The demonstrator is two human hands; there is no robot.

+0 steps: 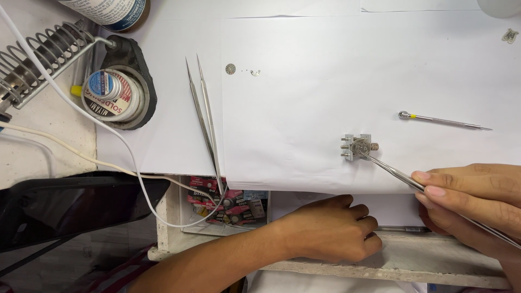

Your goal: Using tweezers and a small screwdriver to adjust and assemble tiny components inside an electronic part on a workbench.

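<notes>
My right hand (471,202) at the lower right pinches a pair of slim metal tweezers (396,173), whose tips touch a small round watch movement (359,146) clamped in a little metal holder (350,147) on white paper. My left hand (331,228) rests in a loose fist on the table's front edge, below the paper, holding nothing that I can see. A thin screwdriver with a yellow band (442,120) lies to the upper right of the holder.
A second pair of long tweezers (206,119) lies left of centre. A tiny gear (230,69) and specks sit above. At left are a soldering iron stand (43,54), a round tin (111,95), white cables (87,116) and a dark tray (70,206).
</notes>
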